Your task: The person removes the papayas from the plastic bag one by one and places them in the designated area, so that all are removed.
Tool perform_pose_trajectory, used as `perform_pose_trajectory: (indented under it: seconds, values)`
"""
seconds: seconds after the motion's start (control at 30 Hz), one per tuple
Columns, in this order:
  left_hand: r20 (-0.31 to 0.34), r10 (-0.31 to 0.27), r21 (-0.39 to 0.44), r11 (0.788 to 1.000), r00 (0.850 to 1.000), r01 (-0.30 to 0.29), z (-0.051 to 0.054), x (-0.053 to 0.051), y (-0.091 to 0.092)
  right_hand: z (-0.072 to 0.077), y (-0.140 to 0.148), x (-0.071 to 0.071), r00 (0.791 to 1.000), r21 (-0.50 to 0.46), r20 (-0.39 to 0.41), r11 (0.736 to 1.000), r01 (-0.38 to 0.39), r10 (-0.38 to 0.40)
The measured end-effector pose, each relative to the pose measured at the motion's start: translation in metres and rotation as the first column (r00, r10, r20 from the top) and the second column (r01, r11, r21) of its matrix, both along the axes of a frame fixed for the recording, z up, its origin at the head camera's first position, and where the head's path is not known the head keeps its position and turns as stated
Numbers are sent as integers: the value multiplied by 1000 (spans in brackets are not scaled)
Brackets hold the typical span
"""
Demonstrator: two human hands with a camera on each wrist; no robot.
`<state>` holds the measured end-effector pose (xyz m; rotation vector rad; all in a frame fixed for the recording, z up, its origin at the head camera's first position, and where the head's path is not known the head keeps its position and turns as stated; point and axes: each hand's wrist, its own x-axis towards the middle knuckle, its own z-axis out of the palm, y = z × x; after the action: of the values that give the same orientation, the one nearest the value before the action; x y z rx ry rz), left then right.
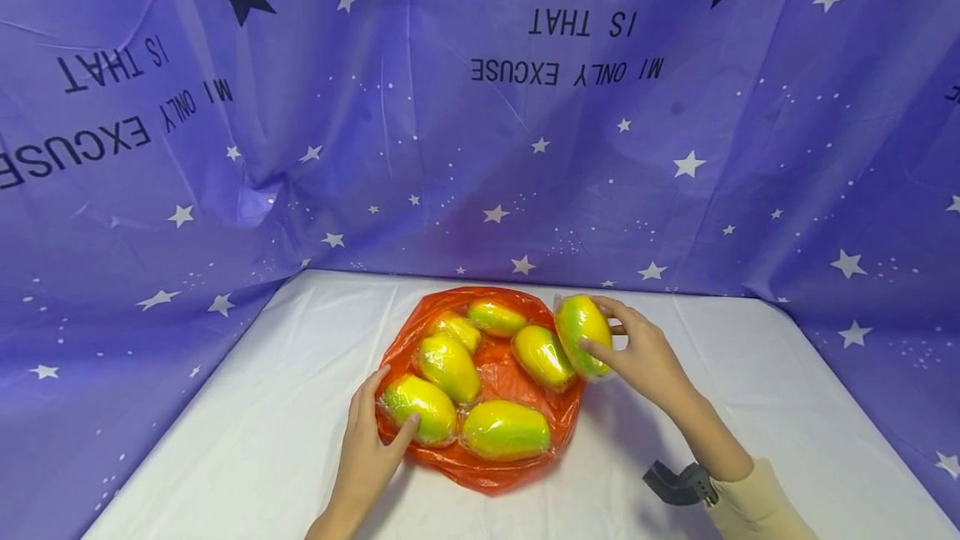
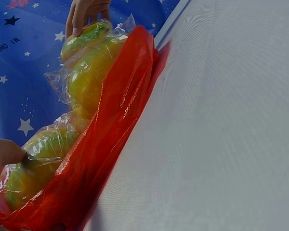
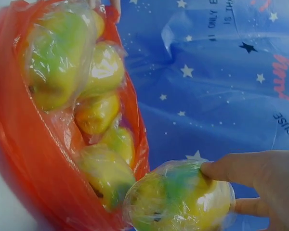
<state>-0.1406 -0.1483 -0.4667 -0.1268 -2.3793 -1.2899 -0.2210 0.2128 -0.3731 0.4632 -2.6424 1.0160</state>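
Observation:
My right hand [image 1: 645, 357] grips a yellow-green mango [image 1: 583, 336] in clear plastic wrap, held upright at the right rim of a red plastic bag [image 1: 495, 477]. In the right wrist view, its thumb lies over the top of this mango [image 3: 183, 197]. The bag stands wide open with several more wrapped mangoes inside. At the bag's left side, my left hand [image 1: 372, 440] holds the rim, thumb over a wrapped mango [image 1: 423, 411] and fingers along the outer edge. The left wrist view shows that thumb on the wrap; its other fingers are hidden there.
The bag rests on a white-covered table [image 1: 247, 440]. Behind and at both sides hangs a purple-blue cloth [image 1: 450, 190] with stars and lettering. A dark strap [image 1: 675, 483] hangs at the right wrist, by a beige sleeve [image 1: 757, 502].

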Motion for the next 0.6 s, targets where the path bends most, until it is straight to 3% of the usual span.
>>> perform_pose_trajectory:
  seconds: [0.23,0.6]
  values:
    - [-22,0,-10,1000,1000,0,-2,-1,0,-1,8,-2,999,-17,25,1000,22,-21]
    - [-12,1,-11,1000,1000,-1,-3,-1,-1,-4,19,-9,996,53,18,995,83,-84]
